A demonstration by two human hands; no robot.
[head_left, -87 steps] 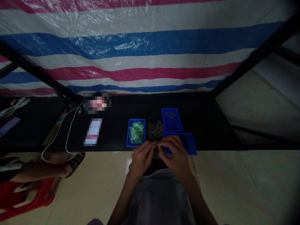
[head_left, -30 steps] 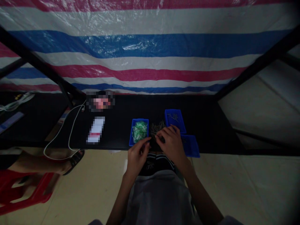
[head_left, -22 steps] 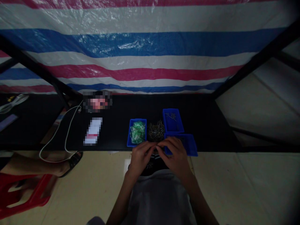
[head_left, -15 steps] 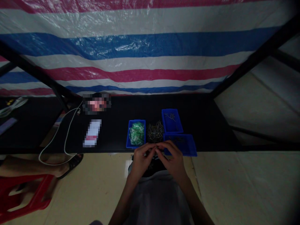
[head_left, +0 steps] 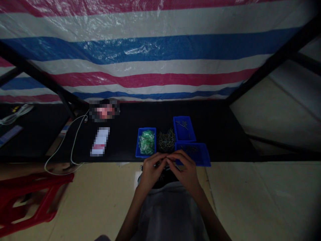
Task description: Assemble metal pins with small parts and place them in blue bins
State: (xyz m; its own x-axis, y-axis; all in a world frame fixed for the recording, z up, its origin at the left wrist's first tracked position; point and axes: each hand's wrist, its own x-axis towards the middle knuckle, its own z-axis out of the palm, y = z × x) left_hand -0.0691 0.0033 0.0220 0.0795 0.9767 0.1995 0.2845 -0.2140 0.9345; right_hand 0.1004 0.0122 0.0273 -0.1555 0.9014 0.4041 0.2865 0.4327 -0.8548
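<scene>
My left hand [head_left: 150, 170] and my right hand [head_left: 185, 169] meet fingertip to fingertip at the front edge of the black table [head_left: 130, 113], both pinched on something too small to make out. Just beyond them lies a loose pile of thin metal pins [head_left: 166, 140]. Left of the pile stands a blue tray of green parts [head_left: 146, 143]. Right of it are two blue trays, a far one [head_left: 184, 128] with a few pins and a near one [head_left: 194, 153] partly behind my right hand.
A white cable [head_left: 72, 140] hangs off the table's left end beside two blurred flat objects [head_left: 100, 145]. A red plastic stool [head_left: 32, 197] stands on the floor at lower left. A striped tarpaulin [head_left: 150, 50] hangs behind the table, between black frame bars.
My right hand drew back from the pin pile to meet my left hand at the table edge. Another person's leg and sandal at the left have left the view.
</scene>
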